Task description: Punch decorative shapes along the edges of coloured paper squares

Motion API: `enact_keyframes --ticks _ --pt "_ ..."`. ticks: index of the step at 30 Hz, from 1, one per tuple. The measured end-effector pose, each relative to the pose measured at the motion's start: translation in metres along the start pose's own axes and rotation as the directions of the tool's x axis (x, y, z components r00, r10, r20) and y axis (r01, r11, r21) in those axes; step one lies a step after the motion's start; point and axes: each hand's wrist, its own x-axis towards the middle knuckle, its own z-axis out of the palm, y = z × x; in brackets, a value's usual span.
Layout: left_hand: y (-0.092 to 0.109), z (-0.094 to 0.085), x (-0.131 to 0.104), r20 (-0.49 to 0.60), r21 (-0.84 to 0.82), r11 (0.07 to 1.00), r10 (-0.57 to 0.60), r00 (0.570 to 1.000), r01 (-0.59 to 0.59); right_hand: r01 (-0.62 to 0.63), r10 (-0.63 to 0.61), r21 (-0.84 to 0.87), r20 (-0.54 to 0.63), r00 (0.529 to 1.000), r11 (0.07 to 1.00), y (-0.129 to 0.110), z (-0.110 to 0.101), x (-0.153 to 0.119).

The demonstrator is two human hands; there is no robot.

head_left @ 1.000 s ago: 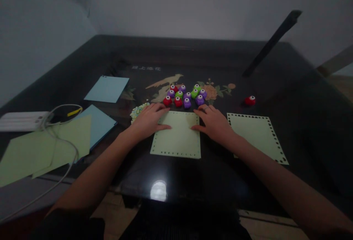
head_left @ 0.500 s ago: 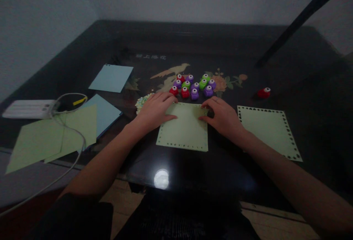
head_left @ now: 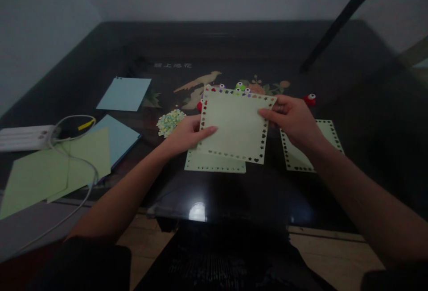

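Observation:
A pale green sheet (head_left: 234,123) with small shapes punched along its edges is raised above the table. My left hand (head_left: 187,135) grips its left edge, thumb on top. My right hand (head_left: 296,119) pinches its upper right corner between thumb and fingers. Beneath it another pale green sheet (head_left: 214,164) lies on the table, partly covered. A third punched green sheet (head_left: 297,155) lies at the right, partly behind my right wrist. Several coloured punches with white tops, among them a green one (head_left: 240,86), are mostly hidden behind the raised sheet.
Paper confetti (head_left: 170,121) is heaped left of the sheets. A red punch (head_left: 310,99) stands at the right. Farther left are a blue sheet (head_left: 124,94), more blue sheets (head_left: 118,137), green sheets (head_left: 88,155) and a white power strip (head_left: 26,138) with a cable. A black pole (head_left: 341,21) slants at the back right.
The top punched sheet has been lifted off the one below and tilted up, now held by both hands. My right hand has moved right and up. The view has shifted slightly.

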Motion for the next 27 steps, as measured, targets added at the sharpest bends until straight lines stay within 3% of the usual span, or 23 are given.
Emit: enact_keyframes --ticks 4,9,13,17,27 --pt "0.017 0.02 0.006 0.007 -0.008 1.0 -0.014 1.0 0.014 -0.044 0.051 0.086 -0.082 0.995 0.995 0.001 -0.019 -0.014" --pt "0.036 0.04 0.029 -0.096 0.007 0.998 0.064 0.993 -0.064 -0.118 0.122 0.127 -0.018 0.992 0.985 0.005 -0.035 -0.039" --pt "0.029 0.055 0.037 -0.153 -0.007 0.995 0.093 0.984 -0.095 -0.128 0.134 0.113 -0.045 0.99 0.985 0.015 -0.041 -0.046" --pt "0.014 0.065 0.033 -0.144 -0.002 0.998 0.069 0.987 -0.069 -0.15 0.158 0.138 -0.049 0.986 0.979 0.025 -0.043 -0.046" --pt "0.006 0.067 0.031 -0.106 -0.069 0.998 -0.001 0.994 -0.007 -0.216 0.22 0.169 -0.008 0.975 0.962 0.022 -0.043 -0.049"
